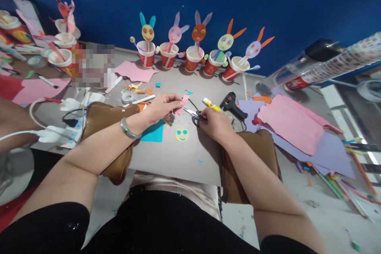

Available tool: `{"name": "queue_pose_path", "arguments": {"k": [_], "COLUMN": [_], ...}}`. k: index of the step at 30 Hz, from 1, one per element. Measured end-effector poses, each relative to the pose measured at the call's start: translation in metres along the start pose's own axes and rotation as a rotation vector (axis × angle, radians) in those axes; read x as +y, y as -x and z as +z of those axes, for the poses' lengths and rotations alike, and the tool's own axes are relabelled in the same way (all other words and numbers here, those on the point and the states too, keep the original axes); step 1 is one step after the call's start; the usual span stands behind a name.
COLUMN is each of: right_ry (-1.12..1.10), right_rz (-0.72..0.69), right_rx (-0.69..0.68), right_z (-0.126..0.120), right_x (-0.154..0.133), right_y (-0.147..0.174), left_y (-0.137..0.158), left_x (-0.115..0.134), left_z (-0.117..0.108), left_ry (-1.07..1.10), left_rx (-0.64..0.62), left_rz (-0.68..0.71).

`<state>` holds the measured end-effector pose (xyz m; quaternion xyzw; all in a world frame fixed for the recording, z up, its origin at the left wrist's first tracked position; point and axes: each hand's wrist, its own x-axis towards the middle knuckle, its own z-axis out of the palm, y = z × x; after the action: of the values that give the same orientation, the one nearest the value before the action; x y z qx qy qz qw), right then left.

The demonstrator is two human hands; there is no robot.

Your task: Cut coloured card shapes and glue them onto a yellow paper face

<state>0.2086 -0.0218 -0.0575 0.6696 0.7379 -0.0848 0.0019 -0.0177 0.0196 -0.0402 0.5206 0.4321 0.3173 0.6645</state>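
Between its thumb and fingers, my left hand [165,108] pinches a small strip of pink paper [184,102]. My right hand [216,124] grips black-handled scissors [196,117], whose blades point left toward the strip; whether they touch it I cannot tell. On the table below lies a round yellow paper face [181,135] with blue eyes and a blue smile. A blue paper sheet [154,133] rests partly under my left forearm. Just beyond my right hand are a yellow glue stick [210,104] and a black hot glue gun [233,105].
Along the blue wall stand several red paper cups [195,63] with paper rabbit figures. Pink paper sheets [294,123] are piled at the right. A power strip [76,131] with plugs and cables sits left. Brown cushions [111,123] lie under both forearms. Another person's arm [16,125] is at far left.
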Motion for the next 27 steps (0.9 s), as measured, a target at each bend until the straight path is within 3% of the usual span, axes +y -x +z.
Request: {"name": "queue_pose_path", "arguments": {"k": [7, 14, 17, 23, 27], "right_ry": [0.118, 0.056, -0.136, -0.758, -0.814], "right_rz": [-0.04, -0.024, 0.007, 0.0, -0.041], "right_rx": [-0.021, 0.001, 0.012, 0.08, -0.021], "right_z": [-0.006, -0.011, -0.017, -0.02, -0.024], "right_x": [0.001, 0.005, 0.012, 0.026, 0.035], "right_y": [0.002, 0.003, 0.002, -0.002, -0.002], "left_y": [0.0, 0.001, 0.001, 0.003, 0.003], "left_x": [-0.001, 0.0, 0.0, 0.001, 0.001], "left_z": [0.0, 0.0, -0.001, -0.004, -0.004], "left_ry": [-0.025, 0.012, 0.032, 0.031, 0.032], "left_rx": [-0.008, 0.023, 0.018, -0.021, -0.018], "left_rz": [0.014, 0.03, 0.055, 0.112, 0.14]}}
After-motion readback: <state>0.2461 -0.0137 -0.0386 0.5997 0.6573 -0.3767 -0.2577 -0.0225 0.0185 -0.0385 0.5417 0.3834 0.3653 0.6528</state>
